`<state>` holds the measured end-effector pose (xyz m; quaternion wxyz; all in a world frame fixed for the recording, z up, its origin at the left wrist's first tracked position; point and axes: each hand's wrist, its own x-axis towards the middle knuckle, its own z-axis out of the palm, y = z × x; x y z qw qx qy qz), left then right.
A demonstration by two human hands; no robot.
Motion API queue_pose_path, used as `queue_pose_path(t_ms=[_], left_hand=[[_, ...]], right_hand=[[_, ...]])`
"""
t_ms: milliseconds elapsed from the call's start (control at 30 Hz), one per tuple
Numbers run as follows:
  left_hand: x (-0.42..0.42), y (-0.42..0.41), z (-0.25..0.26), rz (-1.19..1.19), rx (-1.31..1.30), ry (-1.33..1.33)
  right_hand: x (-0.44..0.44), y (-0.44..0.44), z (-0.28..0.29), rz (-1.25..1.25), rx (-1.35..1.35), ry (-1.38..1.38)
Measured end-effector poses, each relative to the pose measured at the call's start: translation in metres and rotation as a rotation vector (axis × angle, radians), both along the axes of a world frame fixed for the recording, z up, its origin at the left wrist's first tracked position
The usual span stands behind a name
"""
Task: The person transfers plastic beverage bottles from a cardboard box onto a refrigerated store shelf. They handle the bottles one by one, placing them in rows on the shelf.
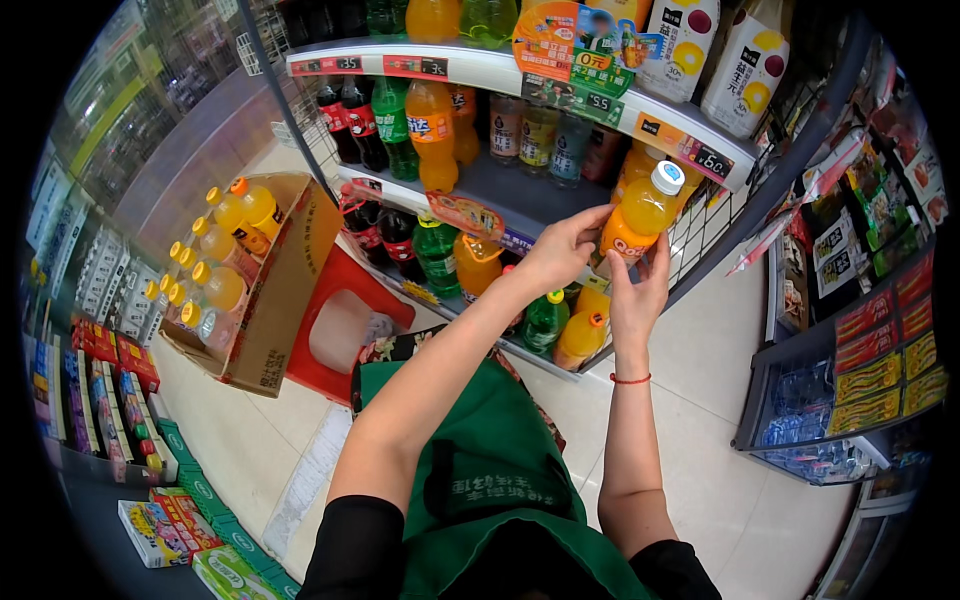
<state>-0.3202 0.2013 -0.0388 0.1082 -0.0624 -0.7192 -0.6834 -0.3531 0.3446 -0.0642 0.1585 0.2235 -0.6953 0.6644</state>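
Observation:
Both my hands are on one orange juice bottle [643,206] with a white cap, held slightly tilted at the right end of the middle shelf. My left hand [574,244] reaches across, its fingertips touching the bottle's left side. From below and the right, my right hand [637,281] grips the lower part, thumb in front. More orange bottles stand just behind it, partly hidden. To the left on that shelf are clear drink bottles [536,139], an orange soda bottle [433,139], a green soda bottle [393,124] and dark cola bottles [364,124].
An open cardboard box [281,300] of yellow-capped bottles stands at the left, against a red plastic stool [375,300]. Price tags line the white shelf edge [487,64]. Larger soda bottles [544,321] fill the bottom shelf. A wire-mesh side panel [712,232] borders the shelves; another rack [817,405] stands right.

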Motion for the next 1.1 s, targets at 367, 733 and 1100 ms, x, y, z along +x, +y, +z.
queue_pose_path(t_ms=[367, 733, 1100], left_hand=[[-0.023, 0.017, -0.027, 0.262, -0.391, 0.011], [-0.033, 0.020, -0.040, 0.335, -0.286, 0.032], [-0.038, 0.035, -0.047, 0.457, -0.301, 0.156]], right_hand=[[-0.024, 0.002, -0.021, 0.137, -0.055, -0.063], [-0.042, 0.001, -0.031, 0.238, -0.073, -0.038], [-0.050, -0.007, -0.035, 0.053, 0.072, 0.087]])
